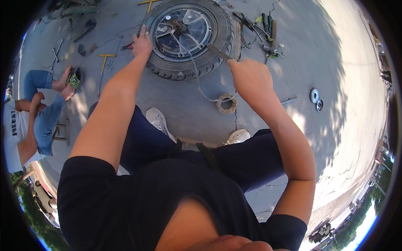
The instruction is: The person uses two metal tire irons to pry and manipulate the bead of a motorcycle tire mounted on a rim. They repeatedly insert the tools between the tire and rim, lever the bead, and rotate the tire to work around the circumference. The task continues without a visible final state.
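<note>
A wheel with a black tyre (180,75) and a round metal hub cover (194,23) lies flat on the ground before me. A grey cable (193,62) runs from its centre shaft over the tyre. My left hand (143,44) rests on the tyre's left side, fingers stretched out. In a closed grip, my right hand (250,77) holds a flat metal bar (219,52) at the wheel's right side. The bar's far end reaches the rim of the hub cover; whether it is wedged in there, I cannot tell. Red-handled pliers (127,46) lie beside my left hand.
A tape roll (226,103) lies near my feet. Yellow T-handle wrenches (104,62) are to the left, several hand tools (268,27) at the far right, two bearings (314,95) and a thin rod (289,101) nearer. Another person (42,121) sits at the left.
</note>
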`<state>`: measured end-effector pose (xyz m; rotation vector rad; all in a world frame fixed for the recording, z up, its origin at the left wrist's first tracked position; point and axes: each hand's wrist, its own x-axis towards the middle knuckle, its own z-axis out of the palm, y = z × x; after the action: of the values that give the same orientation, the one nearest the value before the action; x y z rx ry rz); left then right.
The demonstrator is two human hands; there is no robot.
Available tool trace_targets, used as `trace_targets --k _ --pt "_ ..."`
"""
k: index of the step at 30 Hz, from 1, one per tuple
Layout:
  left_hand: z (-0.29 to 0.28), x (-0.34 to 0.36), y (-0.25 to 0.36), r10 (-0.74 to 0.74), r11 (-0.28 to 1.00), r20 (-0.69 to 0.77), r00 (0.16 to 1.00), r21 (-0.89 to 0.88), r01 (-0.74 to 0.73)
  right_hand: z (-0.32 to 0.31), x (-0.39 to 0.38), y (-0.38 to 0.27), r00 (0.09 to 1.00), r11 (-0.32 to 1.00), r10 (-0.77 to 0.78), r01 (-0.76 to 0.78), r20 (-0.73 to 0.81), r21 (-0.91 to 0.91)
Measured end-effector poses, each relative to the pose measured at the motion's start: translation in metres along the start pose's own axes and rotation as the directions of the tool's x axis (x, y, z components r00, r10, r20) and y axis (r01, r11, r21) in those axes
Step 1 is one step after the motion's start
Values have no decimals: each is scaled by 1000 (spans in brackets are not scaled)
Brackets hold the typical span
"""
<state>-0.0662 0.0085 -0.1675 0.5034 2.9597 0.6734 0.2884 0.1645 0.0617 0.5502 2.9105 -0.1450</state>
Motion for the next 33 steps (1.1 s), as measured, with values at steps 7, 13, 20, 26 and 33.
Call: trace_targets --k 7,13,20,26,33 --pt "-7 -8 1 -39 999 5 999 27 39 6 -6 1 999 999 6 -8 33 46" --pt "-7 -6 3 -33 999 3 999 20 33 5 -6 1 1000 1000 -7 7 -26 -16" --pt "-8 -4 9 -71 997 25 997 17 71 2 -2 -3 990 999 -45 44 -135 -12" --pt "-7 -7 3 -60 998 6 998 29 60 10 -11 -1 988 999 -47 49 -149 12" --pt "-14 -12 10 -38 999 35 999 24 37 5 0 -1 992 998 -50 46 -120 -36"
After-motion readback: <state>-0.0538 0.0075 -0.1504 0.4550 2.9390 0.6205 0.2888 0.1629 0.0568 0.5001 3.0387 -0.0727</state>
